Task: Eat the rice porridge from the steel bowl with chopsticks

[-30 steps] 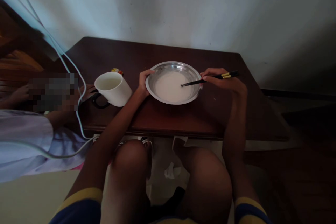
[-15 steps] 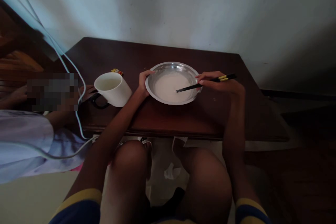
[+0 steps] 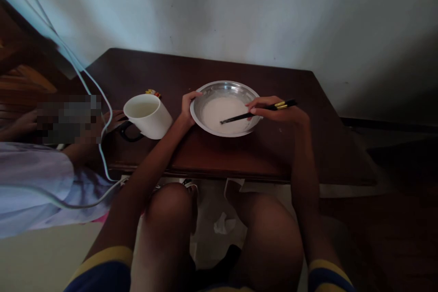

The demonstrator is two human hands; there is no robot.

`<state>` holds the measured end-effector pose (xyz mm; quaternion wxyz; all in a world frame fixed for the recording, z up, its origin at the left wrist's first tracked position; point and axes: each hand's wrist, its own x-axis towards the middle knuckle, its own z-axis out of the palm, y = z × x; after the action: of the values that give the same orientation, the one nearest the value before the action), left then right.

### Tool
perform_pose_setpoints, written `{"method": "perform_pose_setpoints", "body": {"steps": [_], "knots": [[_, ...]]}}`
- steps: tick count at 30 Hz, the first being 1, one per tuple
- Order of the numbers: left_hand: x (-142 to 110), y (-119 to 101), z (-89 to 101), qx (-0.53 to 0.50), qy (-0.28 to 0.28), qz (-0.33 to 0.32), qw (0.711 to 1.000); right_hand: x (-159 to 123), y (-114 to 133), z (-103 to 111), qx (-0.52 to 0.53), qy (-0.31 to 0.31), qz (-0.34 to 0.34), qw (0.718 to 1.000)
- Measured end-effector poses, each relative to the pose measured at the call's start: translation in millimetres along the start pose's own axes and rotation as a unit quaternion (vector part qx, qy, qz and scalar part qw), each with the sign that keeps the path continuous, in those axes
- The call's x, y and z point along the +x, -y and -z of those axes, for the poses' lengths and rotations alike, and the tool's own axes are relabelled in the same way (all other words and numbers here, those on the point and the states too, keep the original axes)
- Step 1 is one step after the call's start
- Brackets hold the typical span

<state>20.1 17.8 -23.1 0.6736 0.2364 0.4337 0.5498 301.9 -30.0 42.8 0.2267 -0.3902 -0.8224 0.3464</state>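
Observation:
A shiny metal bowl (image 3: pixel 230 84) rests on the dark wooden table, with a pale, creamy liquid (image 3: pixel 222 108) in its bottom. My left hand (image 3: pixel 188 106) grips the bowl's left rim, thumb over the edge. Between the fingers of my right hand (image 3: pixel 275 108) are black chopsticks (image 3: pixel 236 118) with gold bands near the upper end. Their tips dip into the liquid near the middle of the bowl. My right hand hangs over the bowl's right rim.
To the left of my left hand stands a white mug (image 3: pixel 150 118) with a black handle. A small yellow and red figure (image 3: pixel 153 93) lies behind it. White cables (image 3: pixel 100 146) hang over the table's left side, where another person (image 3: pixel 34 164) sits. The wall borders the table's (image 3: pixel 219 159) far edge.
My right hand has moved left over the bowl, and the chopstick tips have shifted left and slightly nearer to me through the liquid. My left hand keeps its hold on the rim.

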Motion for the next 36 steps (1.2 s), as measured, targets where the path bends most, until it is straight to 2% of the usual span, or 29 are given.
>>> {"method": "perform_pose_setpoints", "body": {"steps": [3,6,9,11,13,16,19,22,24,26,29,31,32,36], "knots": [[-1,0,-0.7,-0.001,-0.003,-0.005,1.0,8,-3,-5,-0.034,-0.04,-0.003,0.999],[-1,0,-0.6,-0.004,0.005,-0.004,1.0,1,-10,8,-0.043,-0.097,-0.031,0.994],[-1,0,-0.3,-0.006,0.012,0.003,1.0,-8,-9,16,-0.019,-0.058,-0.024,0.998],[-1,0,-0.4,-0.01,0.012,0.0,1.0,-6,-5,10,-0.009,-0.011,-0.004,1.0],[-1,0,-0.9,-0.016,0.008,-0.001,1.0,2,-1,0,-0.016,0.006,0.015,1.0],[-1,-1,-1.3,-0.026,-0.001,0.006,1.0,8,-2,-5,-0.042,-0.033,0.007,0.999],[-1,-1,-0.6,-0.028,-0.011,0.004,1.0,-1,-4,9,-0.049,-0.08,-0.018,0.995],[0,0,0.0,-0.021,-0.009,0.001,1.0,-11,-1,16,-0.03,-0.039,-0.014,0.999],[0,0,-0.2,-0.02,0.0,0.001,1.0,-8,2,10,-0.016,0.001,-0.001,1.0],[-1,-1,-0.6,-0.02,0.008,0.002,1.0,0,3,0,-0.021,0.008,0.013,1.0],[-1,-1,-1.1,-0.021,0.01,0.003,1.0,6,-1,-2,-0.053,-0.059,-0.007,0.997],[-1,-1,-1.2,-0.024,0.007,0.004,1.0,1,-4,5,-0.068,-0.103,-0.028,0.992],[-1,-1,-1.2,-0.025,0.004,0.003,1.0,-2,-4,9,-0.065,-0.105,-0.031,0.992],[0,1,-0.5,-0.018,-0.006,-0.008,1.0,-5,4,6,-0.017,-0.013,-0.009,1.0]]}}
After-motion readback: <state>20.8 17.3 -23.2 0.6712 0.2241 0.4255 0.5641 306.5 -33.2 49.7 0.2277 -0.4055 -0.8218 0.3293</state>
